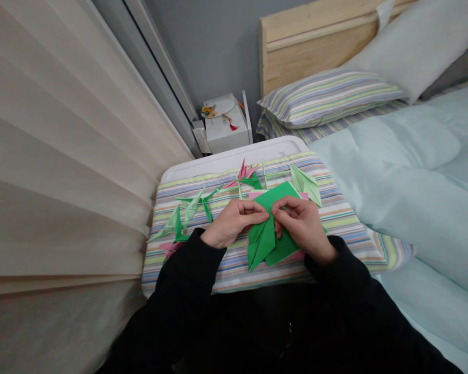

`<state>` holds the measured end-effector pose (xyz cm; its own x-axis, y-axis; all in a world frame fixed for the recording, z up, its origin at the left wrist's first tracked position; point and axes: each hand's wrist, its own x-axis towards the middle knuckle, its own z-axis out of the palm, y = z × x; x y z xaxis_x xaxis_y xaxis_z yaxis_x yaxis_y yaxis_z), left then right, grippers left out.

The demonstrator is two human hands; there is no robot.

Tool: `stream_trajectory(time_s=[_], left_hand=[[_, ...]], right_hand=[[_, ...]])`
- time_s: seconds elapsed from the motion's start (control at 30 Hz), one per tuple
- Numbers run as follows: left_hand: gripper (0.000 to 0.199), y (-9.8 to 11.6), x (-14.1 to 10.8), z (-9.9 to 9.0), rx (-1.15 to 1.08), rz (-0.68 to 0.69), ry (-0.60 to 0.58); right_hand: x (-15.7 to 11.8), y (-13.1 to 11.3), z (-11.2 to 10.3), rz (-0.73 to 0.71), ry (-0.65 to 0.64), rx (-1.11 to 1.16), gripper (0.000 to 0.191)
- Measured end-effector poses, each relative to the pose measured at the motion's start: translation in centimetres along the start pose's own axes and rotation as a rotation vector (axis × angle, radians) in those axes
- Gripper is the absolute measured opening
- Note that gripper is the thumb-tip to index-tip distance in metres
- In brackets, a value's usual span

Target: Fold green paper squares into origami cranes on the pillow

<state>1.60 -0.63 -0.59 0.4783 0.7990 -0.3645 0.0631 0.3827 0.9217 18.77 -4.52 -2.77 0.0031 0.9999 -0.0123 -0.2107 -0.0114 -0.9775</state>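
Note:
A partly folded green paper is pinched near its upper end between both hands. On its left edge, my left hand has thumb and fingers pressed together. My right hand pinches it from the right, its fingertips close to the left ones. Beneath lies a stack of square sheets, a green sheet on top and pink edges showing below. Folded paper cranes surround the stack: light green ones at the left, a pink one behind, and a pale green piece at the back right.
The striped cloth covers a white table. A pleated curtain hangs along the left. Behind stands a white nightstand with small colored items. On the right is a bed with a pale blue quilt and striped pillow.

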Motion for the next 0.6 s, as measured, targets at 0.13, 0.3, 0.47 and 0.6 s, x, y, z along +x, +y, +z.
stream_trajectory(time_s=[0.13,0.3,0.47,0.6], left_hand=[[0.033,-0.1,0.06,-0.07,0.017,0.001,-0.004],[0.032,-0.2,0.14,-0.04,0.049,0.021,-0.008],[0.031,-0.33,0.18,0.09,0.041,0.063,0.043],[0.034,-0.41,0.29,0.14,0.03,0.091,0.071]], right_hand=[[0.01,0.03,-0.03,0.009,-0.001,-0.007,0.013],[0.01,0.14,-0.06,0.033,-0.001,0.004,0.01],[0.1,0.17,-0.09,0.022,-0.009,0.026,0.013],[0.13,0.19,-0.14,0.029,-0.032,0.051,0.022]])
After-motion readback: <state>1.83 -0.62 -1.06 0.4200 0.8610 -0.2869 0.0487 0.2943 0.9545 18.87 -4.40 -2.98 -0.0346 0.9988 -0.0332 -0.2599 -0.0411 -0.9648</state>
